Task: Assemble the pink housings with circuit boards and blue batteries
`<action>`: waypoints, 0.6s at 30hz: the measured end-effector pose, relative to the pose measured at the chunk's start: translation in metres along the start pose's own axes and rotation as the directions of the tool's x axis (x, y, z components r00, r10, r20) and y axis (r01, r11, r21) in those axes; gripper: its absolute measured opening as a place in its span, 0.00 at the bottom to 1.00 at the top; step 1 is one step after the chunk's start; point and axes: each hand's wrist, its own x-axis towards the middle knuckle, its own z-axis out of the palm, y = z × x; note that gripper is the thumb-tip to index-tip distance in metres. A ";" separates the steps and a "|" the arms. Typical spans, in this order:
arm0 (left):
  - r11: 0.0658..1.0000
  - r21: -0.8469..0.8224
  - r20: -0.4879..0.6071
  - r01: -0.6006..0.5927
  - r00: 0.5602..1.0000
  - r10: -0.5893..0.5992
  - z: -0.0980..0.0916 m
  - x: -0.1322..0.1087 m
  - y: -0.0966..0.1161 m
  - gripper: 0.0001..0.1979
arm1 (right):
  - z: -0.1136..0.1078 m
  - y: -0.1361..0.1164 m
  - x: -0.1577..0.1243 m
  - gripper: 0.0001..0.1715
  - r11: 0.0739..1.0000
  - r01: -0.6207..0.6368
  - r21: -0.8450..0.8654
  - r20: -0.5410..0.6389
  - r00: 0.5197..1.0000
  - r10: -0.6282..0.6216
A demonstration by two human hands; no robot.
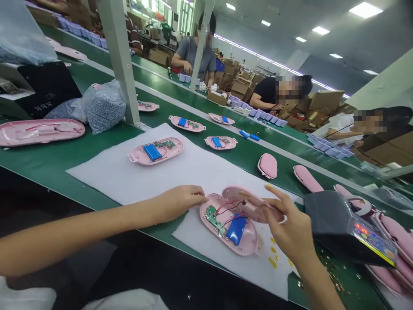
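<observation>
Factory hall under ceiling panel lights, a long green assembly belt stretching away toward stacked cardboard boxes. At far left, an open pink housing with thin red wire inside, and just beyond it a clear bag of grey pellets beside a pale pillar. On a white foam sheet, a pink shell holding a blue battery and a green circuit board, with two similar shells farther along the belt. Left hand open, fingers lying together, fingertips just beside the rim of a pink lower shell. Inside that shell, a green circuit board, a blue battery and red and black wires. Right hand closed on the edge of a pink cover, fingers and thumb pinching it, cover tilted and overlapping the lower shell's far end. Small gold flecks on the foam near that hand. Farther right, a black keypad machine with a lit red display, pink parts heaped behind it, and co-workers in black and white shirts across the belt, beside lilac trays.
</observation>
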 end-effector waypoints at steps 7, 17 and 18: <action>0.909 0.394 0.113 -0.136 0.989 0.099 -0.016 0.002 -0.004 0.18 | 0.016 -0.035 -0.008 0.20 0.892 0.069 -0.446 -0.270 0.940 -0.208; 0.947 -0.320 0.070 0.036 0.997 -0.014 -0.057 0.004 -0.002 0.05 | 0.021 -0.035 -0.008 0.26 0.922 -0.377 0.086 -0.077 0.920 0.383; 0.877 -0.473 0.031 0.078 0.997 -0.072 -0.053 0.005 0.000 0.04 | 0.023 -0.037 -0.007 0.27 0.914 -0.391 0.113 -0.055 0.916 0.398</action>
